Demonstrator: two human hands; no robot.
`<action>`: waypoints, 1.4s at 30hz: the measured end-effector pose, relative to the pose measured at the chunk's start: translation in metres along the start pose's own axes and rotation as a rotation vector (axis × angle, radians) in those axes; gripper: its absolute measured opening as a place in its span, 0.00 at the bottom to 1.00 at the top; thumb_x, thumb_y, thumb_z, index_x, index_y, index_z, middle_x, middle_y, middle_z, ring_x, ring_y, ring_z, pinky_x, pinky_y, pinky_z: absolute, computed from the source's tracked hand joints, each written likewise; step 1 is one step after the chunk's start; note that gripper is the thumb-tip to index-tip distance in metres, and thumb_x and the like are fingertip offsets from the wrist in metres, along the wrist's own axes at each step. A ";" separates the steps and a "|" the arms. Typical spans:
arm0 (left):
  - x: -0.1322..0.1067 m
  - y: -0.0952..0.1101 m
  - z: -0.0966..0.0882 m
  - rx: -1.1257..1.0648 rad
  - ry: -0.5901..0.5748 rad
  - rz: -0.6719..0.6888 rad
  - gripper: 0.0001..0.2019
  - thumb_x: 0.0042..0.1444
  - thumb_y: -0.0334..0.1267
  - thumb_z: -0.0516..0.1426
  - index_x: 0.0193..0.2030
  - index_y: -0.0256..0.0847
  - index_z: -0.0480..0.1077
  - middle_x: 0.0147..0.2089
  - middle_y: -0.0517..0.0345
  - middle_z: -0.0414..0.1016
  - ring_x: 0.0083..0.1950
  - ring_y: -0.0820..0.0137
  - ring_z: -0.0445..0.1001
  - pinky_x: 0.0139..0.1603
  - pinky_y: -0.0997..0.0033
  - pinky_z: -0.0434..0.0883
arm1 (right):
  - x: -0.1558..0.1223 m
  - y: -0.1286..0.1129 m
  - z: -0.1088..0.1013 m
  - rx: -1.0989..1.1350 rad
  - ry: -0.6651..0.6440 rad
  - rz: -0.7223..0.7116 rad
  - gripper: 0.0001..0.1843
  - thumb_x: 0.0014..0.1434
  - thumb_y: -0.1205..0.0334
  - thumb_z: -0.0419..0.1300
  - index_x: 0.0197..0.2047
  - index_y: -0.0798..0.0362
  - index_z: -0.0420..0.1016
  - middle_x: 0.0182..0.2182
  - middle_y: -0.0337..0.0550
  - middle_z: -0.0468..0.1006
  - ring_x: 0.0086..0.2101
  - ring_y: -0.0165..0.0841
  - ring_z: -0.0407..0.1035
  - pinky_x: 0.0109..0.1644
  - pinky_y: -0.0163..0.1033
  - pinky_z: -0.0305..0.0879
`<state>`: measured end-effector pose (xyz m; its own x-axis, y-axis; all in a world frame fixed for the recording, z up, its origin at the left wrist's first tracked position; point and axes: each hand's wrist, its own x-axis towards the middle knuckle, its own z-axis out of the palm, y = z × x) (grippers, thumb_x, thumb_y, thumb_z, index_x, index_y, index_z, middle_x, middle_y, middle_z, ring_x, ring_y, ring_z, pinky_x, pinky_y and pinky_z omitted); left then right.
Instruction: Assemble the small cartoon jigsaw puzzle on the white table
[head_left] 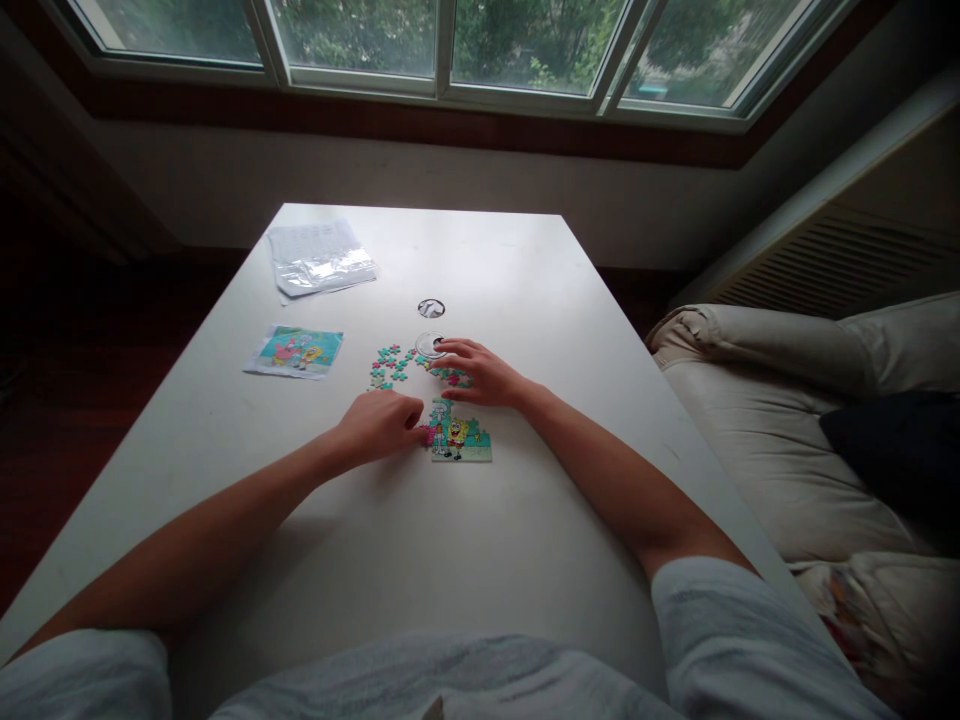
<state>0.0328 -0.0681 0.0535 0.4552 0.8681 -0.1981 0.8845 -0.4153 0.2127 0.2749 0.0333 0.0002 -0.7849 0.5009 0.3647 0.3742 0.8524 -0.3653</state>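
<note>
A partly joined jigsaw puzzle (459, 440) lies on the white table (465, 560), showing a yellow square cartoon figure and a taller teal one. My left hand (380, 427) is at its left edge, fingers curled, with a pink puzzle piece (427, 436) at the fingertips. Whether that piece is joined to the rest cannot be made out. Over the loose puzzle pieces (391, 366) beyond the puzzle, my right hand (480, 372) reaches with fingers spread, covering some of them. Nothing shows in its grasp.
To the left lies a picture sheet (296, 352) with similar cartoon figures. Papers in a clear plastic sleeve (322, 258) rest at the far left. A round clear disc (429, 345) and a dark-rimmed round opening (431, 308) are near the table's middle. A sofa (780, 440) stands right.
</note>
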 end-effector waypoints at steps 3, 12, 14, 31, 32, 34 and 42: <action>0.000 0.000 0.001 0.000 0.007 -0.009 0.14 0.58 0.51 0.56 0.28 0.44 0.68 0.28 0.58 0.75 0.30 0.67 0.70 0.28 0.68 0.49 | 0.001 -0.002 -0.010 -0.074 0.047 0.078 0.13 0.64 0.51 0.63 0.47 0.48 0.80 0.49 0.50 0.78 0.51 0.43 0.67 0.56 0.50 0.64; 0.003 -0.005 0.005 -0.043 0.080 0.003 0.13 0.58 0.47 0.57 0.27 0.43 0.66 0.27 0.59 0.73 0.29 0.68 0.68 0.29 0.68 0.47 | 0.006 -0.020 -0.029 -0.227 -0.194 0.186 0.09 0.63 0.55 0.64 0.42 0.51 0.80 0.37 0.46 0.77 0.40 0.37 0.65 0.42 0.39 0.55; 0.005 -0.009 0.007 -0.048 0.138 0.005 0.12 0.59 0.44 0.56 0.27 0.43 0.65 0.28 0.59 0.73 0.29 0.68 0.67 0.29 0.68 0.47 | 0.007 -0.023 -0.027 -0.215 -0.212 0.185 0.07 0.64 0.59 0.63 0.43 0.50 0.80 0.38 0.46 0.77 0.41 0.37 0.65 0.42 0.39 0.55; 0.026 -0.039 0.016 -0.194 0.293 0.582 0.07 0.66 0.40 0.57 0.40 0.45 0.76 0.47 0.55 0.77 0.51 0.64 0.69 0.56 0.62 0.64 | 0.011 -0.045 -0.020 -0.267 -0.227 0.288 0.10 0.67 0.57 0.59 0.46 0.51 0.79 0.42 0.47 0.78 0.43 0.38 0.66 0.43 0.39 0.56; 0.026 -0.040 0.017 -0.199 0.282 0.595 0.08 0.67 0.40 0.56 0.40 0.46 0.77 0.48 0.55 0.77 0.51 0.64 0.69 0.57 0.62 0.63 | 0.011 -0.047 -0.020 -0.282 -0.229 0.296 0.10 0.67 0.57 0.59 0.46 0.51 0.79 0.42 0.48 0.78 0.43 0.38 0.66 0.43 0.39 0.56; 0.027 -0.041 0.017 -0.200 0.265 0.598 0.08 0.67 0.41 0.57 0.41 0.47 0.78 0.48 0.55 0.78 0.51 0.64 0.69 0.56 0.62 0.63 | 0.012 -0.051 -0.018 -0.311 -0.229 0.313 0.10 0.67 0.57 0.59 0.45 0.52 0.79 0.42 0.48 0.78 0.43 0.39 0.66 0.43 0.40 0.56; 0.030 -0.046 0.019 -0.213 0.280 0.571 0.09 0.66 0.43 0.57 0.39 0.44 0.77 0.44 0.54 0.78 0.47 0.65 0.70 0.55 0.62 0.64 | 0.013 -0.052 -0.014 -0.315 -0.239 0.378 0.09 0.67 0.57 0.59 0.45 0.51 0.78 0.43 0.48 0.77 0.44 0.39 0.66 0.44 0.40 0.56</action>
<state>0.0079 -0.0281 0.0195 0.7764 0.5778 0.2515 0.4601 -0.7925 0.4003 0.2521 -0.0027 0.0361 -0.6436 0.7643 0.0396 0.7530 0.6417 -0.1457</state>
